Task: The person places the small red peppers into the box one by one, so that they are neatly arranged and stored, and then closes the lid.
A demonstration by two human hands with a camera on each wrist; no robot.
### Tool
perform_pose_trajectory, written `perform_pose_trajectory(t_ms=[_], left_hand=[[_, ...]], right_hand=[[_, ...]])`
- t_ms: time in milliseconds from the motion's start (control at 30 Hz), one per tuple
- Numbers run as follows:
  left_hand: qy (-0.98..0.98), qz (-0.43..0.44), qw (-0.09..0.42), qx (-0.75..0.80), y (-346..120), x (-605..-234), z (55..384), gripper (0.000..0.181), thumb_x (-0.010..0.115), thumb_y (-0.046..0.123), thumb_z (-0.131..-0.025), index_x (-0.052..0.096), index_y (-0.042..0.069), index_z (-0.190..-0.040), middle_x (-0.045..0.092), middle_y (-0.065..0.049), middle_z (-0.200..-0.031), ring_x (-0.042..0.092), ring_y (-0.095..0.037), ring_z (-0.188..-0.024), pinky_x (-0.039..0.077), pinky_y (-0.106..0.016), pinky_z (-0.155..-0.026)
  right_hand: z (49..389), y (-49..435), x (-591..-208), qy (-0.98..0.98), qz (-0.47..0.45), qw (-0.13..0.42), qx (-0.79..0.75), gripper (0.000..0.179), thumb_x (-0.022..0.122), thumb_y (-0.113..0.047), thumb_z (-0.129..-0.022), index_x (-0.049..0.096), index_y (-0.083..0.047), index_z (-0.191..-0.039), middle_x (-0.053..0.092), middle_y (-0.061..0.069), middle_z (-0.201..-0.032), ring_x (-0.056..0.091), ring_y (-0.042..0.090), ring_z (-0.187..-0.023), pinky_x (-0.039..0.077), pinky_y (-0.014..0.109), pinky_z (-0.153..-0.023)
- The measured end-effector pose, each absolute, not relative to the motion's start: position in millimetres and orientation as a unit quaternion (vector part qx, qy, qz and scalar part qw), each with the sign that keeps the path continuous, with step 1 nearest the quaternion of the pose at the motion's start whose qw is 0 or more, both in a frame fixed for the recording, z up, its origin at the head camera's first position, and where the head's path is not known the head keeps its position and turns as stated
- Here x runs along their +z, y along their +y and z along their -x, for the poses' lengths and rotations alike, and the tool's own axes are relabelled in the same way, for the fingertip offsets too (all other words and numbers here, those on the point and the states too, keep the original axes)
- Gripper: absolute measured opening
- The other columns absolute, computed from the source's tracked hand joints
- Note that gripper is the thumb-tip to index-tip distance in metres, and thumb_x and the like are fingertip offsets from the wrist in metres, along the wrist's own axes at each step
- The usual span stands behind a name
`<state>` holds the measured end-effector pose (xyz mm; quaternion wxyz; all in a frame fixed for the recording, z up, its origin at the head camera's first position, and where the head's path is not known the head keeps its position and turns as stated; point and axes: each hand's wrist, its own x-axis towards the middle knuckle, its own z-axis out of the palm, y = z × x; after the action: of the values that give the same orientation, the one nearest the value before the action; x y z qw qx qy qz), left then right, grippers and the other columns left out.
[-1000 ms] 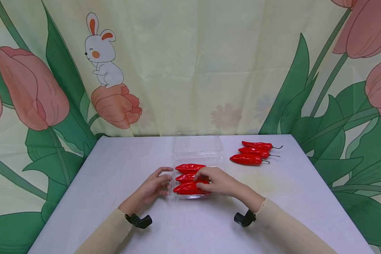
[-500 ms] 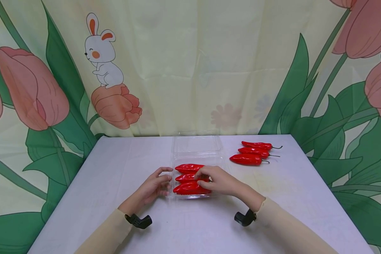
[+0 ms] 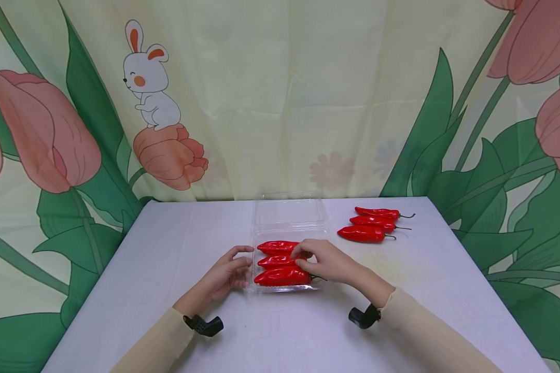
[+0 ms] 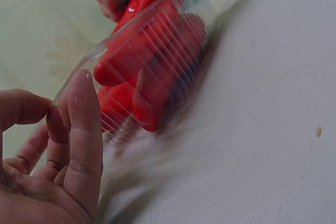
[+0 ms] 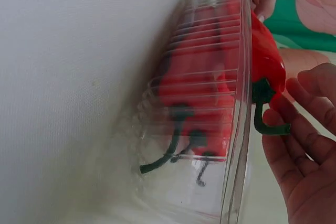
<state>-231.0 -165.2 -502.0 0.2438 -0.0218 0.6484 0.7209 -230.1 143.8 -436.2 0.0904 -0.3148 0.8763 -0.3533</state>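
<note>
In the head view a clear plastic clamshell box [image 3: 284,288] holds several glossy red chili peppers [image 3: 282,276], and its lid [image 3: 289,211] is folded back. My left hand [image 3: 224,277] holds the box's left edge; the left wrist view shows its digits [image 4: 84,124] at the rim. At the stem ends, my right hand [image 3: 329,261] has its thumb and fingers spread apart. Seen by the right wrist camera, those fingers [image 5: 294,145] lie beside the uppermost pepper [image 5: 266,59], whose green stem is free. Whether a fingertip touches that pepper, I cannot tell.
Behind and to the right of the box, three more red chili peppers [image 3: 372,223] lie in a row on the white-covered table [image 3: 424,321]. A printed curtain [image 3: 336,103] hangs behind the table's back edge. A black camera sits on each wrist.
My right hand has shifted a little right and back, off the front pepper, uncovering its stem. The left hand, the box and the peppers on the table stay in place.
</note>
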Motion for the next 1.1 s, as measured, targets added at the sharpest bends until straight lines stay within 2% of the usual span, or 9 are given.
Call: perform_pose_trajectory(t_ms=[100,300,567,1100], left_hand=[[0.649,0.019,0.244,0.72,-165,-502,231,0.046,0.059,0.021,-0.104,0.041,0.014,-0.145,0.059,-0.002,-0.102,0.061,-0.014,-0.073,0.059,-0.025,-0.066],[0.649,0.021,0.244,0.72,-165,-502,231,0.045,0.059,0.021,-0.104,0.041,0.014,-0.144,0.059,-0.002,-0.102,0.061,-0.014,-0.073,0.059,-0.025,-0.065],[0.653,0.033,0.242,0.717,-163,-501,231,0.046,0.06,0.021,-0.103,0.042,0.016,-0.145,0.06,-0.003,-0.102,0.061,-0.014,-0.073,0.059,-0.025,-0.065],[0.651,0.033,0.239,0.719,-165,-501,230,0.046,0.06,0.021,-0.103,0.042,0.015,-0.144,0.06,-0.003,-0.101,0.061,-0.014,-0.073,0.059,-0.025,-0.065]], right_hand=[[230,146,-435,0.876,0.314,0.088,-0.355,0.02,0.072,-0.016,-0.095,0.071,-0.014,-0.115,0.072,-0.003,-0.109,0.065,0.014,-0.1,0.061,0.037,-0.089],[231,152,-435,0.882,0.312,0.072,-0.346,0.02,0.071,-0.016,-0.095,0.072,-0.013,-0.115,0.071,-0.006,-0.107,0.065,0.012,-0.099,0.06,0.036,-0.089],[234,159,-429,0.888,0.301,0.053,-0.344,0.022,0.075,-0.014,-0.093,0.072,-0.014,-0.115,0.073,-0.001,-0.111,0.067,0.016,-0.101,0.061,0.045,-0.091],[238,170,-418,0.908,0.282,0.026,-0.308,0.024,0.076,-0.017,-0.092,0.072,-0.017,-0.115,0.073,-0.001,-0.111,0.067,0.015,-0.101,0.061,0.045,-0.092]])
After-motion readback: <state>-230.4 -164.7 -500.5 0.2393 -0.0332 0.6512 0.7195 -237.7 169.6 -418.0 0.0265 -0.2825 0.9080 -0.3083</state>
